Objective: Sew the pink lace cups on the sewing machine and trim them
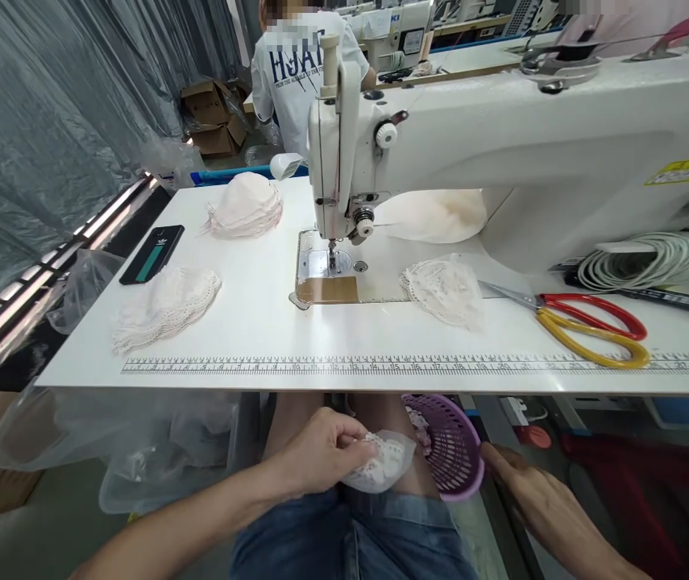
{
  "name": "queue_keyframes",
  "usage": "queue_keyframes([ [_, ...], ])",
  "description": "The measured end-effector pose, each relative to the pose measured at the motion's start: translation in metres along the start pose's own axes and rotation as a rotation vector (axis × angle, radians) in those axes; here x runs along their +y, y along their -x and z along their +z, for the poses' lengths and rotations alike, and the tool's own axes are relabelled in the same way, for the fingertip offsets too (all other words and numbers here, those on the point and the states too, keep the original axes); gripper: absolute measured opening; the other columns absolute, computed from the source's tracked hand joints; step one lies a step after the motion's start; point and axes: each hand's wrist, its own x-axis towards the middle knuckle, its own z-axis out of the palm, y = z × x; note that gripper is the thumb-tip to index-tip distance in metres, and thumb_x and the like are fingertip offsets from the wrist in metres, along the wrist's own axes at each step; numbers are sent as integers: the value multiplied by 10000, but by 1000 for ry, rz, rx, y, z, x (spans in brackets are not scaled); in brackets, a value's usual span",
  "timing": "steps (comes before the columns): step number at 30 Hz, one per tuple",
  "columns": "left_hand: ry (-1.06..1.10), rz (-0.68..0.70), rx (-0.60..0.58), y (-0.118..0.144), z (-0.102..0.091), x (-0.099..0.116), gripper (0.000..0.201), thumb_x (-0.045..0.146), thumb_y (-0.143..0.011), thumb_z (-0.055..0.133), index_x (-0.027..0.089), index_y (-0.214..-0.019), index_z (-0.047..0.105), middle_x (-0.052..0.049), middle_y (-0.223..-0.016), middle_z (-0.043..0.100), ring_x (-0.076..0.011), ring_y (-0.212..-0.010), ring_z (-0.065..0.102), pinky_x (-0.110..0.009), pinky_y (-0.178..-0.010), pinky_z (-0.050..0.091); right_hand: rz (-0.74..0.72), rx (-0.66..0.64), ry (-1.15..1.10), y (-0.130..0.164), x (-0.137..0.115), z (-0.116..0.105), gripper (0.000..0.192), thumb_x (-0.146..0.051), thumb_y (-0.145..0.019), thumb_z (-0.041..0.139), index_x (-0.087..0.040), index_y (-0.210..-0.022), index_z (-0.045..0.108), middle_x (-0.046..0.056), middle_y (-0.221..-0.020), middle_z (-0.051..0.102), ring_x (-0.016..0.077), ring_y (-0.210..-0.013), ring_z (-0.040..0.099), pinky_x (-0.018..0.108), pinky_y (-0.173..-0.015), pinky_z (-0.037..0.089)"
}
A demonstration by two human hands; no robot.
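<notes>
Below the table edge, over my lap, my left hand (320, 455) pinches a small white lace-trimmed fabric piece (383, 466). My right hand (522, 487) lies flat with fingers apart, its tips touching the rim of a purple plastic basket (456, 447) that holds more fabric pieces. On the white table (247, 338) above stands a white sewing machine (501, 137) with its needle and presser foot (333, 256) over the metal plate.
Lace pieces lie in piles at left (166, 306), back (246, 205) and right of the needle (444, 290). Red and yellow scissors (586, 322), a black phone (151, 254) and coiled white cord (652, 258) sit on the table. A person in a white shirt (296, 72) stands behind.
</notes>
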Motion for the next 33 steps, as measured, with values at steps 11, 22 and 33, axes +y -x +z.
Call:
queue_keyframes([
  [11,338,-83,-220,4,2,1,392,474,-633,721,106,-765,691,-1,-645,573,-92,-605,461,-216,-628,358,-52,-131,-452,-71,-79,-33,489,-462,-806,616,-274,-1219,434,96,-1204,511,238,-1128,498,364,-896,462],
  [22,28,180,-91,22,-1,-1,209,251,-794,539,106,-784,689,-1,-639,566,-87,-598,442,-181,-567,336,8,-237,-549,-74,-99,-26,94,-342,-881,545,-249,-893,560,-3,-797,603,175,-785,556,307,-702,469],
  [33,-160,352,-20,28,0,-4,270,375,-790,629,113,-796,697,-48,-708,654,-121,-633,565,-188,-581,386,-41,-207,-501,-74,-107,-36,114,-205,-915,439,-230,-812,479,-14,-740,549,137,-668,529,253,-603,429],
])
